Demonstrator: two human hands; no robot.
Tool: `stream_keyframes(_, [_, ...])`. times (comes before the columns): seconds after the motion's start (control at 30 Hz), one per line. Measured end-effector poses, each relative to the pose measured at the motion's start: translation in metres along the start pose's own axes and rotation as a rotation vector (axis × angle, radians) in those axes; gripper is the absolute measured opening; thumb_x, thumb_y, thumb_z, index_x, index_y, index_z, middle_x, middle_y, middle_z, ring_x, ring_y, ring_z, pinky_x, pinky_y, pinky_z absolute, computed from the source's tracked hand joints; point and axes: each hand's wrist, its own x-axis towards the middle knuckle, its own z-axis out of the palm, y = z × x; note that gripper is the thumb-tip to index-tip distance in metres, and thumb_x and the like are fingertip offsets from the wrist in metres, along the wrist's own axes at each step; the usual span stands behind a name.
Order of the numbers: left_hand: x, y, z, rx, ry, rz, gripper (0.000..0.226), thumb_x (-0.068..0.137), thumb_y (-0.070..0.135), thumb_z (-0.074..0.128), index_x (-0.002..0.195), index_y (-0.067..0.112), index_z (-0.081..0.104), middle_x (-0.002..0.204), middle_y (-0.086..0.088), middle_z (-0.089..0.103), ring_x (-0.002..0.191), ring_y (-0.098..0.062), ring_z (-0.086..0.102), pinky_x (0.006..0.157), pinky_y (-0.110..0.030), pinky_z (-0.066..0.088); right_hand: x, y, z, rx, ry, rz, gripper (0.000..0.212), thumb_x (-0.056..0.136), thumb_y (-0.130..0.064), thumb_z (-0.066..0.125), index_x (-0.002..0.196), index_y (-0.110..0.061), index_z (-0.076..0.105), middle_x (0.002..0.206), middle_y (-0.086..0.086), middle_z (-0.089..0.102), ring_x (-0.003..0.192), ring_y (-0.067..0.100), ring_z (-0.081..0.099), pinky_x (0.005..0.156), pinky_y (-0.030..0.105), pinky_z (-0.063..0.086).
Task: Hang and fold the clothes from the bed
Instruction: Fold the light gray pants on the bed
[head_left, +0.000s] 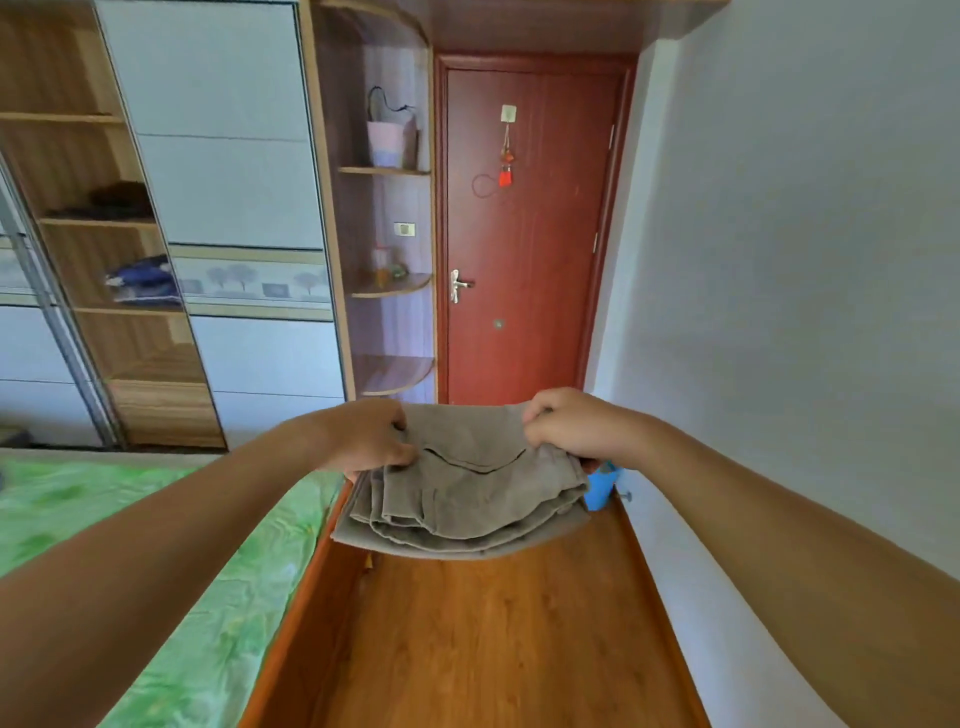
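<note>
Above the strip of orange-brown wooden floor (493, 634), between the green-sheeted bed (156, 571) and the pale wall (779, 260), the person holds a folded bundle of grey-khaki cotton trousers (467, 499) in the air. The left hand (369, 441) and right hand (566, 431) each pinch an upper corner, fingers curled into the cloth. Both grips should be level and firm, because the lower layers hang loose and could slide open.
</note>
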Motion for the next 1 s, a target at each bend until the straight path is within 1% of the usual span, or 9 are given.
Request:
stream_keyframes(0.2, [0.126,-0.067,-0.044,-0.060,0.012,-0.087,0.029,0.089,0.025,0.064,0.112,0.008,0.065,0.101,-0.014,0.068,0.084,-0.028,0.070,0.063,-0.032,0.059,0.171,-0.018,0.001,0.005,-0.064,-0.039,0.029,0.086,-0.019,0.058,0.114,-0.017,0.063,0.093,0.008,0.060,0.079,0.023,0.054,0.064,0.035,0.040])
stream_keyframes(0.3, [0.189,-0.095,-0.079,-0.033,0.030,-0.113,0.028,0.090,0.025,0.062,0.113,0.010,0.062,0.106,-0.013,0.066,0.088,-0.028,0.069,0.058,-0.030,0.055,0.252,-0.038,-0.009,0.016,-0.075,-0.061,0.030,0.088,-0.017,0.056,0.117,-0.016,0.063,0.091,0.008,0.059,0.077,0.024,0.054,0.061,0.035,0.042])
stream_keyframes(0.4, [0.248,-0.118,-0.113,-0.008,0.051,-0.140,0.031,0.089,0.028,0.062,0.115,0.011,0.063,0.109,-0.012,0.067,0.088,-0.026,0.070,0.062,-0.030,0.059,0.329,-0.056,-0.019,0.008,-0.104,-0.090,0.029,0.089,-0.017,0.056,0.117,-0.016,0.062,0.096,0.009,0.059,0.080,0.025,0.054,0.061,0.035,0.044])
stream_keyframes(0.5, [0.303,-0.142,-0.136,-0.009,0.073,-0.188,0.029,0.090,0.028,0.062,0.115,0.012,0.062,0.106,-0.012,0.066,0.085,-0.026,0.070,0.059,-0.030,0.057,0.405,-0.066,-0.024,0.020,-0.125,-0.114,0.027,0.089,-0.018,0.055,0.115,-0.016,0.062,0.095,0.010,0.059,0.079,0.026,0.053,0.057,0.032,0.042])
stream_keyframes(0.63, [0.379,-0.177,-0.156,0.006,0.111,-0.258,0.035,0.092,0.031,0.063,0.120,0.011,0.062,0.115,-0.013,0.064,0.095,-0.028,0.067,0.071,-0.031,0.057,0.509,-0.073,-0.023,0.031,-0.166,-0.165,0.027,0.088,-0.017,0.056,0.113,-0.015,0.063,0.094,0.011,0.061,0.076,0.026,0.056,0.060,0.037,0.045])
stream_keyframes(0.73, [0.438,-0.203,-0.167,0.039,0.133,-0.323,0.040,0.094,0.034,0.062,0.126,0.011,0.060,0.124,-0.013,0.061,0.106,-0.030,0.064,0.077,-0.031,0.052,0.591,-0.075,-0.022,0.026,-0.223,-0.206,0.026,0.088,-0.017,0.056,0.114,-0.016,0.063,0.092,0.010,0.058,0.076,0.025,0.052,0.058,0.033,0.042])
stream_keyframes(0.83, [0.494,-0.224,-0.180,0.054,0.163,-0.380,0.040,0.094,0.035,0.061,0.126,0.009,0.060,0.124,-0.015,0.062,0.102,-0.029,0.063,0.077,-0.030,0.049,0.674,-0.078,-0.024,0.005,-0.268,-0.277,0.024,0.088,-0.019,0.058,0.111,-0.019,0.063,0.089,0.009,0.057,0.075,0.024,0.050,0.055,0.029,0.039])
stream_keyframes(0.9, [0.526,-0.235,-0.193,0.071,0.182,-0.425,0.041,0.095,0.037,0.060,0.125,0.009,0.061,0.122,-0.014,0.062,0.102,-0.028,0.062,0.085,-0.035,0.051,0.726,-0.086,-0.028,-0.021,-0.287,-0.320,0.024,0.088,-0.020,0.058,0.111,-0.019,0.063,0.089,0.007,0.062,0.072,0.023,0.055,0.058,0.031,0.044])
stream_keyframes(1.0, [0.570,-0.255,-0.216,0.076,0.224,-0.486,0.042,0.094,0.038,0.060,0.125,0.010,0.061,0.118,-0.012,0.064,0.097,-0.024,0.060,0.083,-0.034,0.048,0.798,-0.105,-0.028,-0.020,-0.342,-0.377,0.028,0.085,-0.018,0.059,0.112,-0.016,0.064,0.101,0.021,0.070,0.076,0.029,0.064,0.064,0.040,0.051])
